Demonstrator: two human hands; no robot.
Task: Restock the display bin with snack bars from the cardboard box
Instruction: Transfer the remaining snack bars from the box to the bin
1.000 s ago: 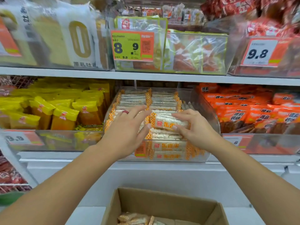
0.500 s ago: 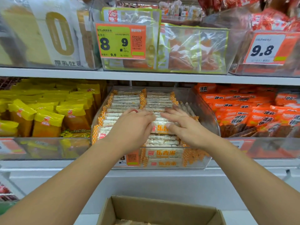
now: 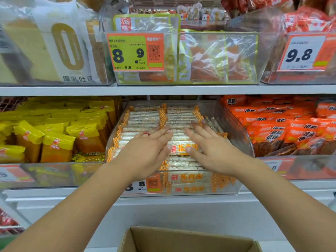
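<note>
Inside display bin [image 3: 241, 135], snack bars [image 3: 145, 117]

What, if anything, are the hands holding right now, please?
Nothing: the left hand and right hand lie flat with straight fingers on the snack bars in the display bin.

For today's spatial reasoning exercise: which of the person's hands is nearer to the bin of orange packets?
Right. The right hand lies flat on the snack bars toward the side bordering the orange packets; the left hand rests toward the far side, nearer the yellow packets.
</note>
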